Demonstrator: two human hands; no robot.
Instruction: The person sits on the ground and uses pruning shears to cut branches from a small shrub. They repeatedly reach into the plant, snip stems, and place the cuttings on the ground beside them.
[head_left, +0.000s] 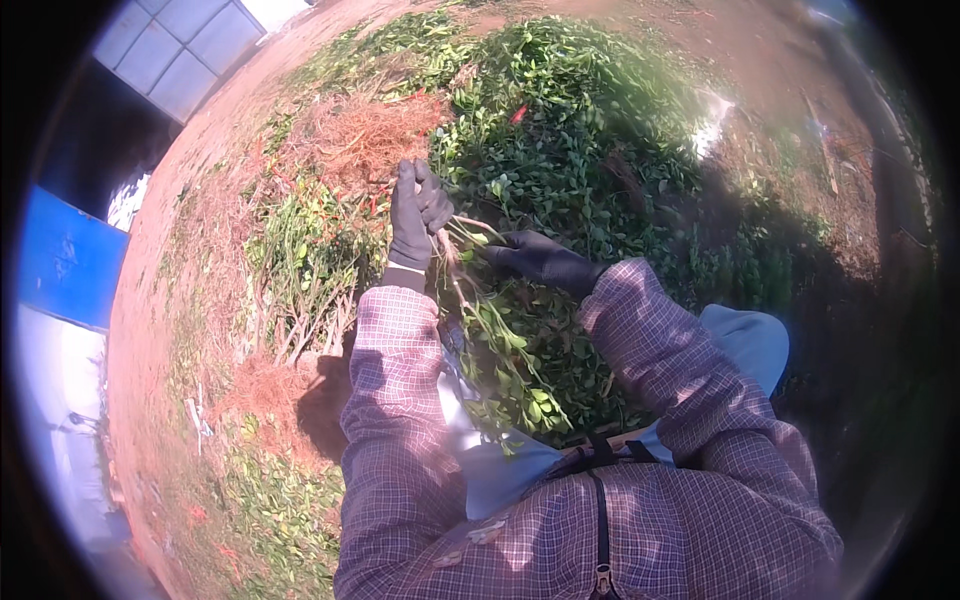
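My left hand (420, 206), in a dark glove, is closed around the upper end of several thin woody plant stems (450, 255). From that fist a leafy branch (514, 349) hangs down towards my lap, its green leaves spread over the pale cloth on my legs. To the right is my right hand (544, 259), also gloved, with its fingers together on a slender stem (476, 223) that runs across from the left fist. The inner side of this hand is hidden. Beneath both hands lies a broad pile of green leafy cuttings (570, 150).
Reddish fibrous roots (375, 135) lie beyond my left hand. A bundle of upright stems (315, 315) sits left of my forearm, with a second root mass (262, 397) below it. Bare reddish soil (172, 247) borders the heap. A blue panel (71, 255) stands at far left.
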